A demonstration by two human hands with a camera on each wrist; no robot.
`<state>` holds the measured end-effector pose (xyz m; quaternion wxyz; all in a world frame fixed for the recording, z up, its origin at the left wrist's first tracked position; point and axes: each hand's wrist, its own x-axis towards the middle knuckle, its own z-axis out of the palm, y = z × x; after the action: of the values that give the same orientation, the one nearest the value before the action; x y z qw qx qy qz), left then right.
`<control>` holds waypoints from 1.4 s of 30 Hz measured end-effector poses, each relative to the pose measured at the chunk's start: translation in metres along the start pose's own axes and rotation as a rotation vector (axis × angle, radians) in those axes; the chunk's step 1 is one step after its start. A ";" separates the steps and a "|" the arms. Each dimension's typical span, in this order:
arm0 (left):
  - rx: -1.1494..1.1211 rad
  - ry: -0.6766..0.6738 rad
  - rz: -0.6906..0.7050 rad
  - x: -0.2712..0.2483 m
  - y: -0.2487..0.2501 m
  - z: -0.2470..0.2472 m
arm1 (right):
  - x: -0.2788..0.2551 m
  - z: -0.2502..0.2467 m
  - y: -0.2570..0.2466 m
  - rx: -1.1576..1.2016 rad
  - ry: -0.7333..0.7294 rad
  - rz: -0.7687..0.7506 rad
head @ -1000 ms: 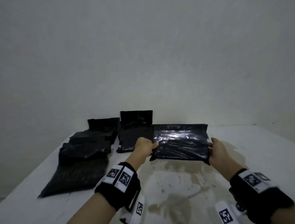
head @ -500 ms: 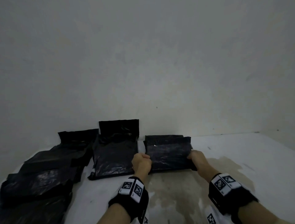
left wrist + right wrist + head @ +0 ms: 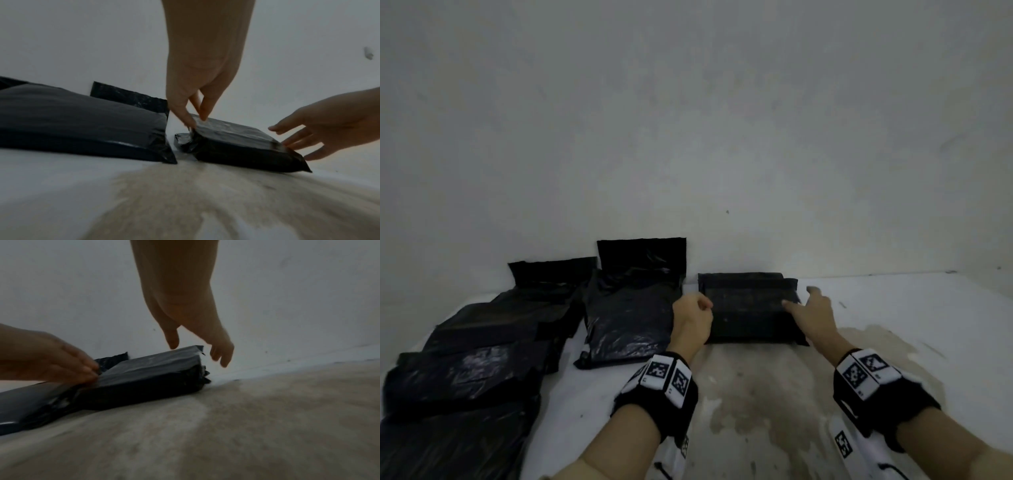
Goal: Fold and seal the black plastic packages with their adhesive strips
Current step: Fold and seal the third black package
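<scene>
While the folded black plastic package (image 3: 751,308) lies flat on the white stained table (image 3: 893,308) at about 12 o'clock from me, right by the wall, I think I am setting it down as a done one, apart from the others. My left hand (image 3: 691,320) sits at its 9 o'clock edge. From the left wrist view the fingers (image 3: 185,116) are bent down and touch the top corner, so I think they steady it, but I cannot tell if they pinch the plastic. My right hand (image 3: 813,313) is at its 3 o'clock edge with loose, spread fingers (image 3: 222,353), holding nothing; some tips seem to touch the edge. Just beside it, at 10 o'clock, lies a shiny black plastic bag with its flap up (image 3: 633,308). I guess it needs folding next. More flat black bags in a pile (image 3: 469,370) wait at 9 o'clock.
</scene>
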<state>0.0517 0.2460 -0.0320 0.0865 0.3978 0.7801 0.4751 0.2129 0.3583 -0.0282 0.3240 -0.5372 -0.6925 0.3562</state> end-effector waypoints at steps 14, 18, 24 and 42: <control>0.248 0.258 -0.285 0.014 -0.069 -0.116 | -0.057 0.120 -0.118 -0.139 -0.371 -0.269; 0.180 0.017 -0.410 0.018 -0.078 -0.121 | -0.068 0.159 -0.121 -0.151 -0.372 -0.110; -0.111 0.144 -0.547 0.016 -0.084 -0.126 | -0.075 0.160 -0.119 -0.013 -0.231 0.094; -1.023 0.042 -0.129 -0.159 -0.001 -0.218 | -0.243 0.014 -0.103 0.829 -0.414 -0.150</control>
<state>0.0453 -0.0125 0.0445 0.2835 0.2461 0.4724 0.7974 0.2001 0.1018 0.0346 0.3913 -0.2286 -0.5786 0.6781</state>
